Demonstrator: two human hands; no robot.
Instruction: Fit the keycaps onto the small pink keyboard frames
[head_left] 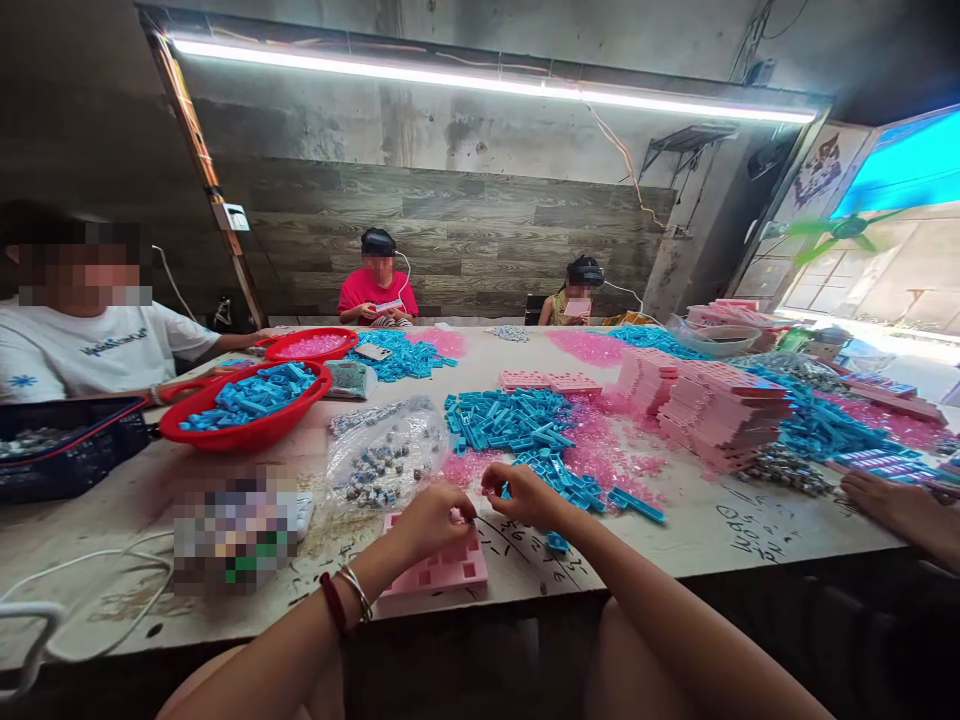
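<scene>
My left hand [433, 519] is curled in a pinch over a pink slotted tray [442, 572] at the table's near edge; what its fingertips hold is too small to name. My right hand [525, 495] is closed close beside it, fingers pinched on a small blue plastic piece. Just beyond both hands lies a pile of blue plastic pieces [517, 425] mixed with pink bits [600, 445]. A clear bag of small grey parts [384, 462] lies to the left of my left hand.
A red basin of blue pieces [244, 405] and a second red basin [311, 345] stand at left. Stacks of pink trays [712, 405] rise at right. Three people sit around the table; another person's hand [896, 505] rests at right. A black basket [71, 445] is far left.
</scene>
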